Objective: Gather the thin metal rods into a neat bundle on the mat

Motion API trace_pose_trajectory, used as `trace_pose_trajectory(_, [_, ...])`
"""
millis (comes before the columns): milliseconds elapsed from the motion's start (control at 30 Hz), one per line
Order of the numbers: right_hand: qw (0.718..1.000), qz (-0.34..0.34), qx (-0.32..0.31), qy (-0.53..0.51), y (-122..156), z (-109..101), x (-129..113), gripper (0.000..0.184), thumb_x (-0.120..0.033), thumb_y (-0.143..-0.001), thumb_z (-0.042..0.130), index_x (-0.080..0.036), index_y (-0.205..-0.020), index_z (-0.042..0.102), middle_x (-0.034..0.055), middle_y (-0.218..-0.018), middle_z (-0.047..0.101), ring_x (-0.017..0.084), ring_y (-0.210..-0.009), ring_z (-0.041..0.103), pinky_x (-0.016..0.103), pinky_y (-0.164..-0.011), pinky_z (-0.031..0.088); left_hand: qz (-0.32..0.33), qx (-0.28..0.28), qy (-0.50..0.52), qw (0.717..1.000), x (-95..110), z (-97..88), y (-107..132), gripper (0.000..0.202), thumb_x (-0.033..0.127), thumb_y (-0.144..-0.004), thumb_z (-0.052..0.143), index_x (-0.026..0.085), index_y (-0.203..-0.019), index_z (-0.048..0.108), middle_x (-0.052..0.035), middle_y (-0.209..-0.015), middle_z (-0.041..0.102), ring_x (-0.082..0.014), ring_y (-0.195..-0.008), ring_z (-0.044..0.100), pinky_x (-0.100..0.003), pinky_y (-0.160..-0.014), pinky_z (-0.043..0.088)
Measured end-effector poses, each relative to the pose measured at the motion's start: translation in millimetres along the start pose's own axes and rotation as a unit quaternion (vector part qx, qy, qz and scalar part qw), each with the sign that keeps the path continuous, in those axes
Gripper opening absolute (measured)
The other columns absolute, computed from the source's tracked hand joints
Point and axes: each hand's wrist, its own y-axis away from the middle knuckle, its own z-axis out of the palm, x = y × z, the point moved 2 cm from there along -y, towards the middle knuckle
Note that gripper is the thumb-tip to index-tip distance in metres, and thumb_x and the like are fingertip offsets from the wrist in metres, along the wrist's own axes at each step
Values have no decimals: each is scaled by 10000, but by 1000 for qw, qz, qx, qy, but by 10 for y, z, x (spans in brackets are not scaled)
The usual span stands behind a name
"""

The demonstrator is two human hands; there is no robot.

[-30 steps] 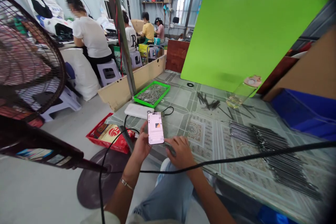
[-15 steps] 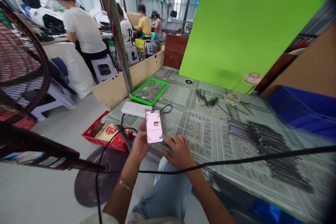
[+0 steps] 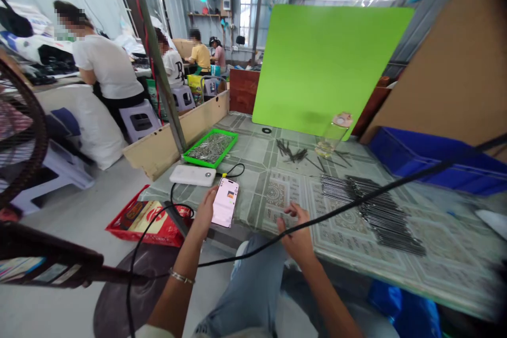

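Head view: we see the left hand (image 3: 204, 211) clamped on a smartphone (image 3: 224, 202), which is tilted, screen lit and facing up, just over the table's near edge. The right hand (image 3: 296, 235) is open, fingers spread, not holding anything, at the edge of the patterned table cover (image 3: 443, 269); we can't tell if the fingertips touch it. The hands are well apart.

On the cover: a white power bank (image 3: 193, 175) just past the phone, a green tray of metal rods (image 3: 209, 148), a long row of dark metal rods (image 3: 372, 211) right of the right hand, loose rods (image 3: 292, 154) further back, a clear plastic cup (image 3: 328, 142), and a black ring (image 3: 266, 130). A black cable (image 3: 380, 195) crosses above the right hand. A green board (image 3: 328, 68) stands behind the table, and a blue bin (image 3: 431, 161) sits at the right. Below left, a red basket (image 3: 146, 224) sits on the floor beside a fan (image 3: 24, 137). Further back, a co-worker in a white shirt (image 3: 105, 66) sits on a stool (image 3: 139, 120), with others beyond.
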Motion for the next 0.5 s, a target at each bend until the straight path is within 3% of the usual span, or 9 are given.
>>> trace_pose_trajectory(100, [995, 72, 45, 44, 71, -449, 318, 479, -359, -823, 557, -165, -1245, 440, 79, -954, 581, 223, -878, 535, 449, -844, 451, 30, 4, -145, 989, 98, 9, -53, 515, 574, -765, 580, 149, -1043, 666, -94, -932, 715, -222, -823, 645, -273, -655, 482])
trace_pose_trajectory(233, [980, 129, 122, 90, 201, -905, 674, 550, -403, -805, 562, -116, -1255, 428, 97, -952, 573, 231, -889, 533, 463, -849, 435, 85, 31, -317, 944, 234, 1, -108, 592, 612, -867, 347, 133, -937, 689, -159, -913, 713, -314, -947, 631, -377, -782, 471])
trace_pose_trajectory(333, [972, 152, 149, 103, 274, -1033, 805, 564, -398, -791, 578, -98, -1247, 436, 116, -961, 565, 242, -903, 535, 438, -801, 444, 117, 52, -404, 906, 279, -38, -130, 557, 561, -889, 305, 146, -900, 677, -200, -1003, 701, -348, -1060, 597, -432, -903, 426])
trace_pose_trajectory(500, [972, 144, 136, 124, 296, -1003, 793, 539, -420, -803, 560, -102, -1226, 455, 133, -987, 578, 262, -947, 528, 457, -839, 427, 130, 69, -454, 879, 253, -75, -120, 437, 526, -870, 385, 188, -807, 656, -181, -980, 713, -349, -1113, 571, -485, -1023, 342])
